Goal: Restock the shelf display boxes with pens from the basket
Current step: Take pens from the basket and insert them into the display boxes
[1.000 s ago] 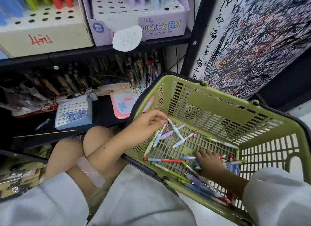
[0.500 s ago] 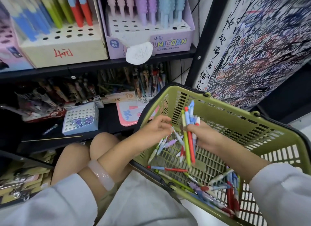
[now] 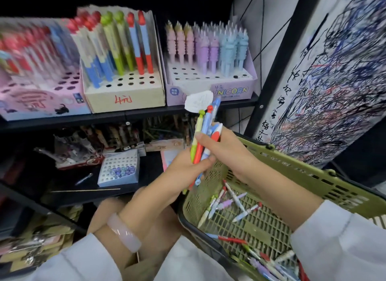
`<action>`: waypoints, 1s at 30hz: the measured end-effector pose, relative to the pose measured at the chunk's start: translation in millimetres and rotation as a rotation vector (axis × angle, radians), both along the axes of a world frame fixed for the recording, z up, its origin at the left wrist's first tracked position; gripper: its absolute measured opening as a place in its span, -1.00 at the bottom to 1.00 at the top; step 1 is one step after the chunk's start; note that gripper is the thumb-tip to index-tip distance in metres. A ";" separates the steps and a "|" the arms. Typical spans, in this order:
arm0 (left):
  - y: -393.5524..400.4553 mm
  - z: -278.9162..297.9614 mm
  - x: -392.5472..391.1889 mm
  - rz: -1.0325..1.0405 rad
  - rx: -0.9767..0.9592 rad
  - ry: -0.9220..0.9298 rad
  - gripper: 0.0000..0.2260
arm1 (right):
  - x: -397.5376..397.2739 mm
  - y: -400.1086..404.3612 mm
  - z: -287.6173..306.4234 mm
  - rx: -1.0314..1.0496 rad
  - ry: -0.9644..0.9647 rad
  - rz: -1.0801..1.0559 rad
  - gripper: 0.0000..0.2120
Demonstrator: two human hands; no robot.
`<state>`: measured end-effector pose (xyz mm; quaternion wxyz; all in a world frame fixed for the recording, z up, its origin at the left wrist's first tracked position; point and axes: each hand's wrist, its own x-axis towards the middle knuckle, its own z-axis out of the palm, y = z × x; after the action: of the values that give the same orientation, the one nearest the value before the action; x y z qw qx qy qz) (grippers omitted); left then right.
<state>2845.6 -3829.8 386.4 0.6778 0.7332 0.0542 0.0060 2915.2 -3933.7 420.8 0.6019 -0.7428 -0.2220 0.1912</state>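
Both hands hold one upright bundle of pens [image 3: 205, 124] above the near-left rim of the green basket [image 3: 302, 172]. My left hand [image 3: 183, 170] grips the lower part of the bundle. My right hand [image 3: 225, 147] grips the upper part, thumb across the front. Several loose pens [image 3: 231, 201] lie on the basket floor. On the upper shelf stand a cream display box [image 3: 125, 92] with blue, green and red pens and free holes, a lilac unicorn box [image 3: 211, 88] and a pink box [image 3: 39, 101].
A small white holed box [image 3: 119, 170] with blue beads sits on the dark lower shelf [image 3: 83, 195]. A scribbled test-paper panel [image 3: 334, 82] rises right of the black shelf post. A white tag [image 3: 198, 102] hangs from the upper shelf edge. My knees are below the hands.
My right hand lifted a bundle of pens out of the basket and up toward the shelf. My left hand left the loose pens and took hold of the bundle's lower part. The view tilted upward.
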 end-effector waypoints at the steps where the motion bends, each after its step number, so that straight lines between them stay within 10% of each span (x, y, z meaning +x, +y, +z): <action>1: 6.7 3.1 -2.3 0.009 0.016 -0.038 -0.82 | -0.3 4.0 4.0 0.000 -0.014 0.018 -0.84; 8: 42.6 9.8 -11.4 0.157 -0.098 -0.116 -0.74 | -7.9 33.6 12.9 0.144 -0.164 -0.055 -0.73; 13: 57.0 15.2 -17.3 0.199 -0.356 -0.112 -0.65 | -2.4 35.9 9.2 -0.160 -1.355 0.054 -0.64; 17: 61.5 19.1 -22.2 0.201 -0.412 -0.071 -0.66 | 6.2 48.5 16.9 -0.236 -1.629 0.234 -0.72; 24: 79.7 17.8 -30.4 0.349 -0.384 -0.037 -0.82 | 14.6 60.4 27.3 -0.266 -1.682 0.215 -0.78; 30: 97.0 22.0 -35.1 0.507 -0.280 -0.125 -0.88 | -6.4 83.1 25.9 -0.096 -0.634 0.069 -0.89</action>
<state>2810.5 -3732.8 408.3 0.7513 0.5939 0.1940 0.2127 2908.8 -3850.6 446.7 0.4602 -0.7849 -0.4144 -0.0191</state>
